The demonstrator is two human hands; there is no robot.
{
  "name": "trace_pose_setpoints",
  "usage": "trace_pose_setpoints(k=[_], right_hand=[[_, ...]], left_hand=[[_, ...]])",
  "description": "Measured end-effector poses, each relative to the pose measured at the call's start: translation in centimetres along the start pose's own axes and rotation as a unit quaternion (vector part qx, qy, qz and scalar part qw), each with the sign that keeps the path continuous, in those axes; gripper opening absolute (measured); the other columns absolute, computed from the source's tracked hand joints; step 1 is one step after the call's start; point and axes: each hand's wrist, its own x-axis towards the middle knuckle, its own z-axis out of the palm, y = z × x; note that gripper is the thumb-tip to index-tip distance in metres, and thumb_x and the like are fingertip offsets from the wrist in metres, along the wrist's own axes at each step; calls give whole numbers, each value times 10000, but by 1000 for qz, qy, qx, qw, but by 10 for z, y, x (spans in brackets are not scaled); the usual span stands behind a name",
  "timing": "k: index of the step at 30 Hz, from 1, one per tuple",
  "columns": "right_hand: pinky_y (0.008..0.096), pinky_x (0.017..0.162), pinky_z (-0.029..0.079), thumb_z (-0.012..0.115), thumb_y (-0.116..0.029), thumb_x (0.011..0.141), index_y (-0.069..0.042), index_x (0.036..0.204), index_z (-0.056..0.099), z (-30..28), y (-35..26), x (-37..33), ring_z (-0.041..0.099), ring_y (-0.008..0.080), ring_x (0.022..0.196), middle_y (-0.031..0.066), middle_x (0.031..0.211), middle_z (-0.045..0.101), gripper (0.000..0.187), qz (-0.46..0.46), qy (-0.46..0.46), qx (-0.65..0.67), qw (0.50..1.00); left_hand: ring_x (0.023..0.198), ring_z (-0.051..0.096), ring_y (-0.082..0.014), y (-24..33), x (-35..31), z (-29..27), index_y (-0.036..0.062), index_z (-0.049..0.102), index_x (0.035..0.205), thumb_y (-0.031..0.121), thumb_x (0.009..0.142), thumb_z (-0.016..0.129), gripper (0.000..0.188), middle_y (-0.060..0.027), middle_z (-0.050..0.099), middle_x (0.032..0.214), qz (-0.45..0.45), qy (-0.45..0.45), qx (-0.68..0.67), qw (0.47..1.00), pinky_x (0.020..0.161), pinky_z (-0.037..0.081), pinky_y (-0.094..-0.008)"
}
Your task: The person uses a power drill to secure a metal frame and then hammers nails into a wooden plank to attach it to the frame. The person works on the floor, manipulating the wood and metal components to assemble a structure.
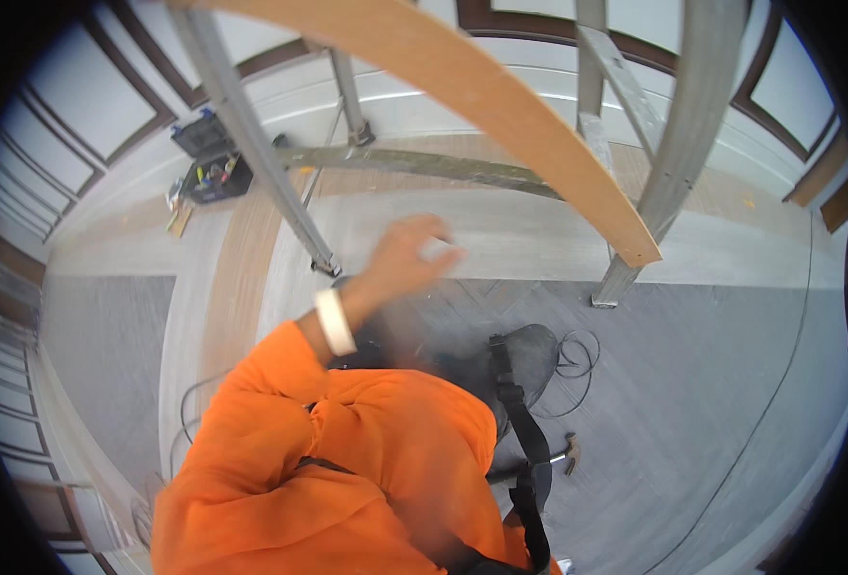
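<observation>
My left hand, with a white band at the wrist, reaches forward in front of my body. Its thumb and forefinger are apart, with floor showing between them; the hand is somewhat blurred. A small dark spot shows by the fingertips, too small to name. Nearest above it, a long light-brown wooden board runs slantwise across the view, bent by the lens, and the hand does not touch it. A metal ladder stands around and behind the board. My right hand is out of view.
A dark toolbox lies open at the far left, tools inside. A claw hammer shows at my right beside a hanging black strap. Thin cable runs along the grey floor. Panelled walls stand behind.
</observation>
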Motion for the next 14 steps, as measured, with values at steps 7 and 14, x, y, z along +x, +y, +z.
trace_pose_setpoints(k=[7, 14], right_hand=[[441, 841, 461, 616, -349, 733, 139, 937, 616, 21, -62, 121, 611, 425, 942, 308, 927, 634, 529, -128, -96, -85, 983], [459, 931, 426, 585, -372, 749, 135, 1226, 490, 58, -169, 141, 515, 433, 1161, 345, 1181, 543, 702, -70, -253, -185, 947]], left_hand=[[864, 586, -168, -111, -102, -182, -8, 634, 966, 269, 867, 637, 294, -106, 661, 909, -299, 309, -2, 903, 797, 445, -309], [792, 547, -140, -166, -245, -168, -31, 630, 893, 309, 896, 574, 345, -79, 617, 816, -549, 243, -3, 800, 739, 434, -294]])
